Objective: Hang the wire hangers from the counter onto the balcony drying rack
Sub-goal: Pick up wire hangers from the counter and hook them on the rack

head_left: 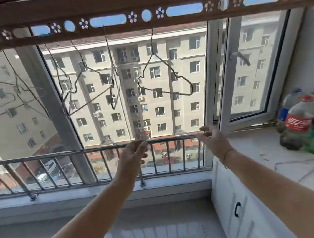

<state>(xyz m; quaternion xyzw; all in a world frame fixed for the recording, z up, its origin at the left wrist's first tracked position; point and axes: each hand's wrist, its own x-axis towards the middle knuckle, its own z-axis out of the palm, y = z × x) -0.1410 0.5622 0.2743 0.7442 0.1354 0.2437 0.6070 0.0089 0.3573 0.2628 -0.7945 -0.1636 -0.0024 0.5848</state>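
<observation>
A wide white-framed window [221, 73] fills the far side of the balcony. Across its top runs the brown drying rack bar [70, 11], pierced with flower-shaped and oval holes. A white marbled tabletop [256, 149] lies on the right, and a steel railing [80, 152] crosses the lower part of the glass.

Several thin dark wire hangers hang from the rack's holes. The right hanger [152, 43] is clear of the rest. The middle hanger [107, 48] and the blurred ones to its left overlap one another. Faint dark lines on the tabletop may be more hangers or only veining; it cannot be told.

At the far right of the tabletop stand a clear plastic bottle with a red label [299, 122] and, behind it, a blue-labelled bottle [285, 112].

The left hand [134, 152] is raised in front of the railing with loosely curled fingers. The right hand [212, 139] is lifted near the window frame with relaxed, slightly spread fingers. Neither holds anything that can be seen.

The hangers are probably very light, springy, easily bent and prone to snagging each other. The neck just below the hook looks the best place to pinch one, leaving the hook free to thread a hole.
</observation>
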